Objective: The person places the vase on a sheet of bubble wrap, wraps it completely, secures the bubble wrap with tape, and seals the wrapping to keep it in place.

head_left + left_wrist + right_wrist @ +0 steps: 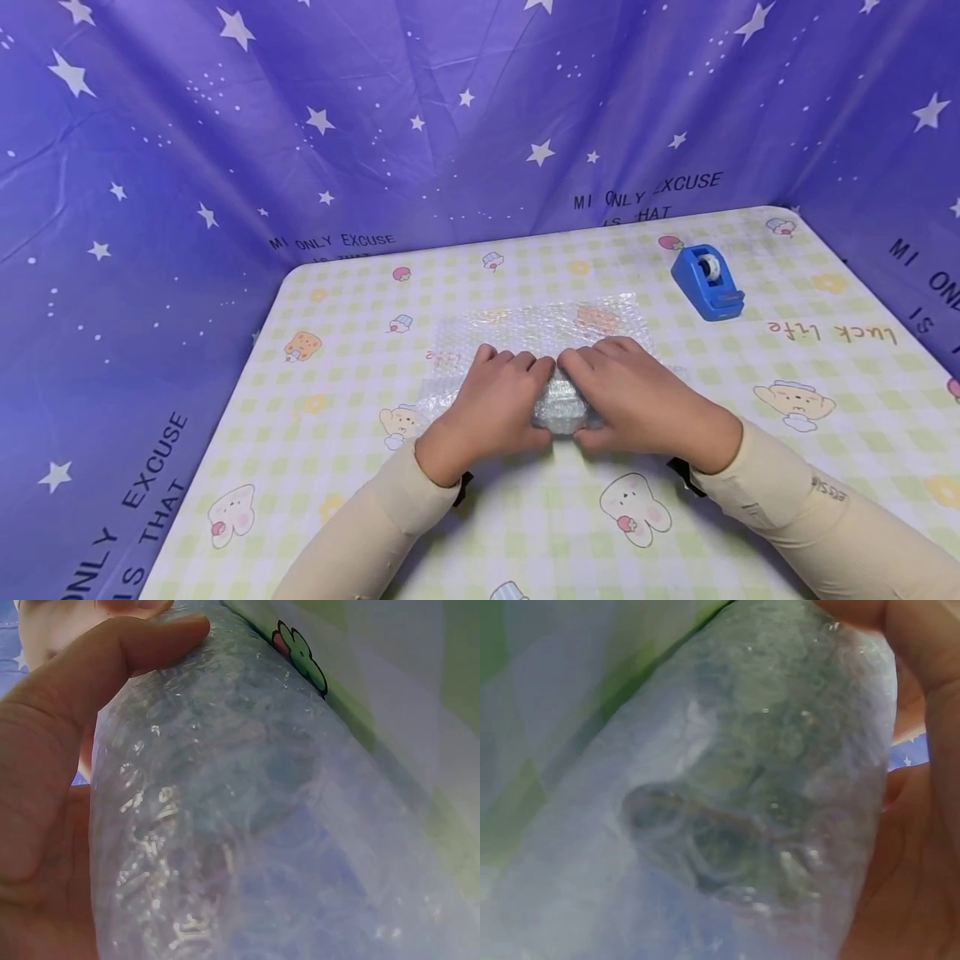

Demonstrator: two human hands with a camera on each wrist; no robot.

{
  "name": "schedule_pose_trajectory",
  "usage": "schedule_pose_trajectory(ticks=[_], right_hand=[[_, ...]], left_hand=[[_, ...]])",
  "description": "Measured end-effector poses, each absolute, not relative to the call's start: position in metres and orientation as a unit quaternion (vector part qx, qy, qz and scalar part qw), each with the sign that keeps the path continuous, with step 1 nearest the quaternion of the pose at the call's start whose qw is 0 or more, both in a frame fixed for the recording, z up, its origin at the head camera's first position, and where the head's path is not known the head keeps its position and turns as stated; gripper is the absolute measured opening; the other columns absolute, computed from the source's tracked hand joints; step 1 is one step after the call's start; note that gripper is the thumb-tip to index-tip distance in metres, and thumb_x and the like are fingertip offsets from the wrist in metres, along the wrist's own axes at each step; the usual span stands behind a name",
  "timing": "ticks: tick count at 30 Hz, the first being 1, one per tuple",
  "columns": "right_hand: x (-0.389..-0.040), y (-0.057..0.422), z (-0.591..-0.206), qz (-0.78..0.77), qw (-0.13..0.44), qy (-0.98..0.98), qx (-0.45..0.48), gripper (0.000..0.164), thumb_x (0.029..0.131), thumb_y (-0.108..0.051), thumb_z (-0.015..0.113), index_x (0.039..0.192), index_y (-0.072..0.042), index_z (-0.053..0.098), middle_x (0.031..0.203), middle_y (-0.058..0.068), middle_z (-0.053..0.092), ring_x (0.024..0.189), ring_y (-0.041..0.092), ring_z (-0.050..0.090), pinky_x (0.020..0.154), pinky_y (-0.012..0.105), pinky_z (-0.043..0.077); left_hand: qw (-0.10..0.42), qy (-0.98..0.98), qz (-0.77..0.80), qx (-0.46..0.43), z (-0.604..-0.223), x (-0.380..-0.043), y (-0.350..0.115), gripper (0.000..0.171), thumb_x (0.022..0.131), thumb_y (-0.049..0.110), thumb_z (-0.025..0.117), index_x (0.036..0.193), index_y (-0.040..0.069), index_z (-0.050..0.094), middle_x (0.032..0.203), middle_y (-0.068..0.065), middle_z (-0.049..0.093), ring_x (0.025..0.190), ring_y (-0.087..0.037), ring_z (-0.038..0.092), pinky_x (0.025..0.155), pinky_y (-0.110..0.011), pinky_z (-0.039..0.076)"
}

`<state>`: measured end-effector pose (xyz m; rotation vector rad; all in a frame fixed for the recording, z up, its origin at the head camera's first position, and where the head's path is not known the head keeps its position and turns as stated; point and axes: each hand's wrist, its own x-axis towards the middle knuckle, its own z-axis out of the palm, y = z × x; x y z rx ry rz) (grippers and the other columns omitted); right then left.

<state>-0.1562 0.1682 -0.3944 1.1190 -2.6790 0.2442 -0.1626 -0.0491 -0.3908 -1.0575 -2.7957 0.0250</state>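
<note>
A rolled bundle of bubble wrap (560,407) lies near the middle of the table, its unrolled sheet (536,323) spread flat on the far side. My left hand (497,404) grips the bundle's left part, thumb on the near side and fingers over the top. Close beside it, my right hand (637,402) holds the right part the same way. In the left wrist view the thumb (112,664) presses on the clear layers. Through the wrap (817,712) in the right wrist view shows a blurred darkish shape (705,832); its kind cannot be made out.
A blue tape dispenser (705,287) with a roll of tape stands at the back right of the table. The checked tablecloth (322,475) carries printed cartoon figures. A purple star-patterned curtain (450,142) hangs along the table's back and sides.
</note>
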Motion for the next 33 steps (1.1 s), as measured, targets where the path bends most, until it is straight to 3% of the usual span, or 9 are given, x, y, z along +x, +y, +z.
schedule_pose_trajectory(ticks=[5, 9, 25, 33], right_hand=[[-0.1528, 0.1692, -0.3915, 0.073, 0.114, -0.915, 0.379, 0.082, 0.064, -0.051, 0.088, 0.126, -0.009, 0.053, 0.107, 0.005, 0.068, 0.101, 0.027, 0.065, 0.104, 0.052, 0.044], [-0.1502, 0.1695, -0.388, 0.071, 0.115, -0.917, 0.376, 0.087, 0.064, -0.052, 0.09, 0.127, -0.006, 0.053, 0.112, 0.008, 0.067, 0.106, 0.029, 0.065, 0.104, 0.053, 0.044], [-0.1491, 0.1632, -0.3895, 0.071, 0.095, -0.923, 0.366, 0.086, 0.057, -0.049, 0.097, 0.113, -0.008, 0.046, 0.087, 0.003, 0.067, 0.083, 0.026, 0.067, 0.097, 0.053, 0.048], [-0.1522, 0.1626, -0.3936, 0.078, 0.098, -0.918, 0.377, 0.078, 0.06, -0.047, 0.095, 0.106, -0.009, 0.045, 0.082, 0.0, 0.063, 0.078, 0.024, 0.062, 0.094, 0.049, 0.047]], left_hand=[[0.07, -0.931, 0.008, -0.358, -0.3893, -0.1633, -0.0498, 0.07, 0.065, 0.056, 0.084, 0.12, 0.018, 0.063, 0.095, 0.007, 0.065, 0.077, -0.016, 0.062, 0.077, -0.039, 0.039], [0.068, -0.93, 0.003, -0.362, -0.3877, -0.1638, -0.0509, 0.067, 0.066, 0.056, 0.085, 0.117, 0.018, 0.063, 0.091, 0.008, 0.065, 0.074, -0.015, 0.061, 0.073, -0.037, 0.038], [0.028, -0.929, -0.012, -0.368, -0.3858, -0.1666, -0.0526, 0.065, 0.067, 0.054, 0.083, 0.118, 0.019, 0.062, 0.096, 0.006, 0.068, 0.083, -0.014, 0.067, 0.074, -0.038, 0.04], [0.016, -0.931, -0.018, -0.365, -0.3872, -0.1679, -0.0532, 0.07, 0.066, 0.054, 0.082, 0.123, 0.019, 0.061, 0.1, 0.006, 0.069, 0.088, -0.013, 0.067, 0.073, -0.037, 0.04]])
